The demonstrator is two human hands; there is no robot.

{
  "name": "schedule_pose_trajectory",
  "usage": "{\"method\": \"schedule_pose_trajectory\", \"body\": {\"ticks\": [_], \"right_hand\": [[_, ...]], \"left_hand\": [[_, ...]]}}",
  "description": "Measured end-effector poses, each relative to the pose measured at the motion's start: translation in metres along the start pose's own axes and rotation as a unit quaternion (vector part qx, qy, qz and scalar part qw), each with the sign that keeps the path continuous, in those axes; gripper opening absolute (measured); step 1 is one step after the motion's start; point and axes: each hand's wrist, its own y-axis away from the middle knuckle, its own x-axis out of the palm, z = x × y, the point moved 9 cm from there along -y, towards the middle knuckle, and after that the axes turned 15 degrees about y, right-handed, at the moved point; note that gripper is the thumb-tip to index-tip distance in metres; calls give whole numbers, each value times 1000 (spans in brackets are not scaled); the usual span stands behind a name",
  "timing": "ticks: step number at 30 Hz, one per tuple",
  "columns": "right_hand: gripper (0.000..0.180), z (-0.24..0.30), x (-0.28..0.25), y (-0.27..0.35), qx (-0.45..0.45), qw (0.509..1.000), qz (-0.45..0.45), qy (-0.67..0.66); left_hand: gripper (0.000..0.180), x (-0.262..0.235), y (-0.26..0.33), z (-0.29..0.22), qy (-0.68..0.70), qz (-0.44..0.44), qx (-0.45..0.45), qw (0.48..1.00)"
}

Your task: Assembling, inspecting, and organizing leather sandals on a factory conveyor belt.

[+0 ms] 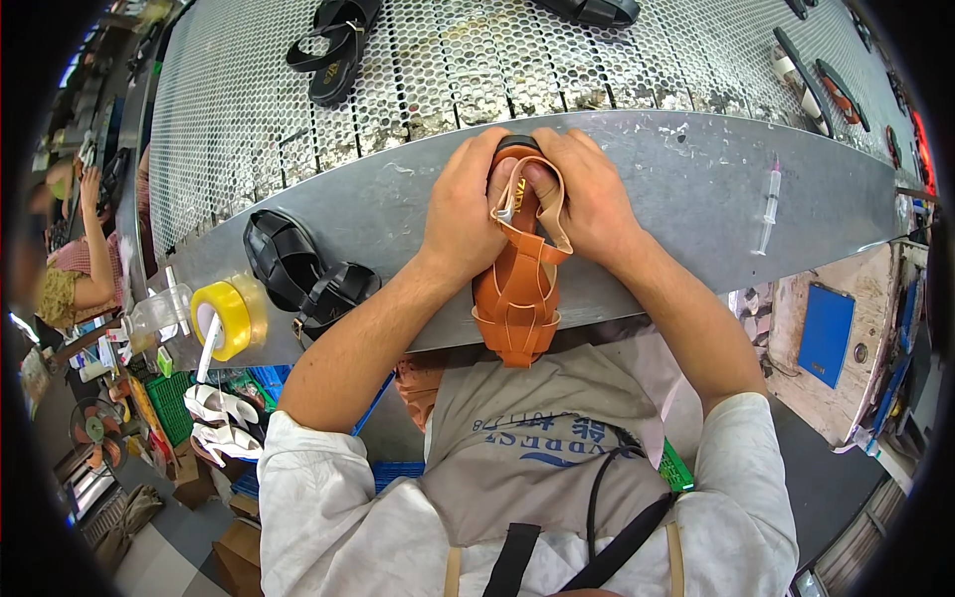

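A tan-brown strappy sandal (pixel 515 289) is held between both my hands, its heel end away from me and its toe pointing toward my body. My left hand (pixel 465 204) wraps the left side of the heel, thumb pressed on the insole inside the ankle strap. On the opposite side my right hand (pixel 589 194) grips the heel in the same way, its thumb also on the insole. The pale-lined ankle strap (pixel 559 219) loops up over the opening. The sandal is over the near part of the metal ledge (pixel 686 214); its sole is mostly hidden.
Black sandals (pixel 298 264) lie on the ledge at left, beside a yellow tape roll (pixel 221 320). A syringe (pixel 768 209) lies at right. Beyond the ledge, a mesh conveyor (pixel 438 70) carries a black sandal (pixel 336 50) and other footwear. White heeled sandals (pixel 221 423) sit lower left.
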Motion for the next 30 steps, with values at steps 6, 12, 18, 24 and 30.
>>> {"method": "schedule_pose_trajectory", "body": {"ticks": [6,12,18,24,30], "right_hand": [[25,-4,-6,0,11,999,-30,-16],[23,-10,-9,2,25,999,-21,-3],[19,-11,-9,1,23,1000,-20,1],[20,-12,-12,-3,8,999,-44,6],[18,-17,-10,0,22,999,-40,-11]], "left_hand": [[28,10,-6,2,-14,34,-2,999],[21,16,-7,-2,-21,5,7,1000],[20,13,-8,-4,-8,-12,17,1000],[22,14,-12,0,-7,-10,20,1000],[22,17,-10,1,-3,-14,17,1000]]}}
